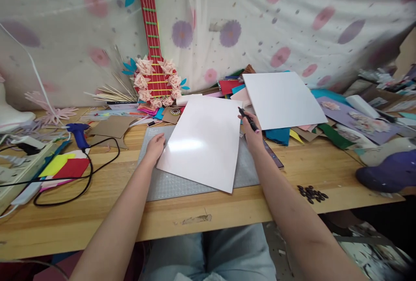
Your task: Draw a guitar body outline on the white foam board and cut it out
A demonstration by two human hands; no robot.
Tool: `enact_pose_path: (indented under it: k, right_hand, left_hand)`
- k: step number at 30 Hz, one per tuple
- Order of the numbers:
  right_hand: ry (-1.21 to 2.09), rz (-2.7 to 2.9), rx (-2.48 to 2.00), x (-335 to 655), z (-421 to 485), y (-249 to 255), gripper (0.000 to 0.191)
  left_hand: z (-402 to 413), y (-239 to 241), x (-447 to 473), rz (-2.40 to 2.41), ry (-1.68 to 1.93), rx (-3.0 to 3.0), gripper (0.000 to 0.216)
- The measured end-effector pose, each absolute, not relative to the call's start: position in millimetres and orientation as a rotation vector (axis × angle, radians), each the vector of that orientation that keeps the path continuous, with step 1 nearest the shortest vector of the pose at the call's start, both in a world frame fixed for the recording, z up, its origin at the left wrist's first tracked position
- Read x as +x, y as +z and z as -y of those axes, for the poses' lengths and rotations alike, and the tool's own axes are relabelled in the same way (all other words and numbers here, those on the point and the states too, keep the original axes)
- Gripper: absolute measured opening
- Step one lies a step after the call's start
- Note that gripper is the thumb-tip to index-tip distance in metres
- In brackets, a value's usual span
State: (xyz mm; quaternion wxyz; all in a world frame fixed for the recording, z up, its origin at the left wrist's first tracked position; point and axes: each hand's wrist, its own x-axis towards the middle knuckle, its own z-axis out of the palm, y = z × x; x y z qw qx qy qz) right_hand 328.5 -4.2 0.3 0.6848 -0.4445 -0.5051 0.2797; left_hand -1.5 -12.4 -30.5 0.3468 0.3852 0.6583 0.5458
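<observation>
A glossy white board [204, 142] lies at an angle over the grey cutting mat [169, 190] in front of me. My left hand [155, 147] is at the board's left edge, its fingers closed on that edge. At the upper right edge, my right hand [251, 134] is closed around a black marker [249, 122], whose tip points up and left. Some fingers of the right hand are hidden behind the marker and board. A phone [273, 155] lies partly under my right forearm.
Behind stand a red paper guitar [154, 42] with pink flowers and a second white board [282, 103] on coloured scraps. A blue glue gun [78, 135] with a looping black cord and a power strip [26, 172] are left. Several dark oval pieces [312, 194] lie at right.
</observation>
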Motion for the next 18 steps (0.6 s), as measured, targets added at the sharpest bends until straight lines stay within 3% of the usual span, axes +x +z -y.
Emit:
enact_pose_path:
  k: [3,7,18]
  right_hand:
    - [0.690,1.117,-0.978,326.8,10.3,-16.4,0.039]
    - [0.684,1.017,-0.852,319.3,14.9,-19.9,0.037]
    - [0.986,0.886,-0.500,326.8,7.9,33.2,0.035]
  left_hand:
    - [12.2,-14.5,18.1,-1.657,1.348,1.018,0.009]
    - [26.4,-2.4,41.8,-1.516,1.569,0.996,0.016]
    - [47.5,5.4,30.8,-1.203,1.802,0.587,0.032]
